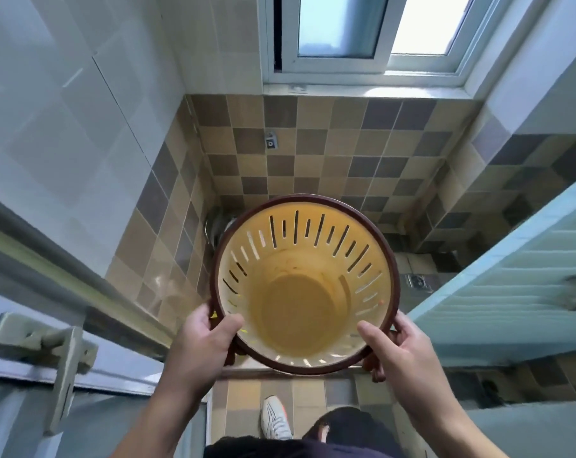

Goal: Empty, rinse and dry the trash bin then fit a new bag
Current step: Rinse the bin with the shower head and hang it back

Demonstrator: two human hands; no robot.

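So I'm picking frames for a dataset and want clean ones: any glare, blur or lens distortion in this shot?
Head view: strong wide-angle distortion bends the walls and window; daylight there is blown out; soft glare on the white wall tiles; edges look smeared, while the bin, left hand and right hand gripping its rim stay fairly sharp.

Checkered tile floor [313,160] in brown and tan, with a square drain [418,281] set in it and a white shoe [275,418] standing on it.
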